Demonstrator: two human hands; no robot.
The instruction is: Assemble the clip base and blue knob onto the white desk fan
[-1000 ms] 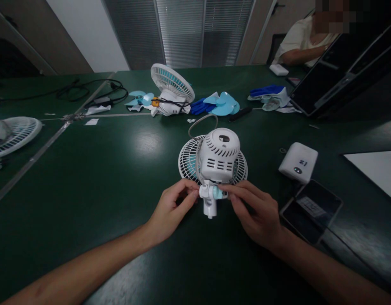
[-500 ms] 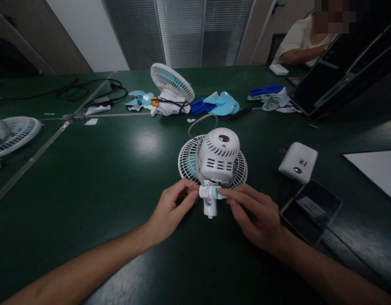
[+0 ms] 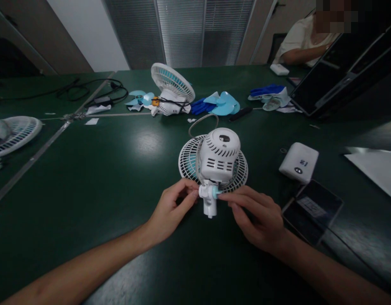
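A small white electric fan [image 3: 221, 152] lies face down on the dark green table, its grille [image 3: 186, 163] underneath and its rounded motor housing on top. The white pivot joint [image 3: 209, 205] of its neck points toward me. On the joint's left end, the thumb and forefinger of my left hand [image 3: 174, 209] pinch closed. A light blue wing knob [image 3: 215, 192] sits on the right end. My right hand [image 3: 259, 216] has its forefinger against that knob, with the thumb bent below it. The contact on the far side of the knob is hidden.
Behind lie another fan [image 3: 171, 91], light blue fan blades [image 3: 224, 103], blue-white gloves [image 3: 268, 95] and black cables [image 3: 87, 89]. To the right are a white box [image 3: 299, 162] and a dark flat device [image 3: 313, 212]. A person [image 3: 300, 42] sits at the far right.
My right forefinger has slid slightly down on the light blue knob, and the knob's wing appears turned. My left hand and the fan have stayed in place.
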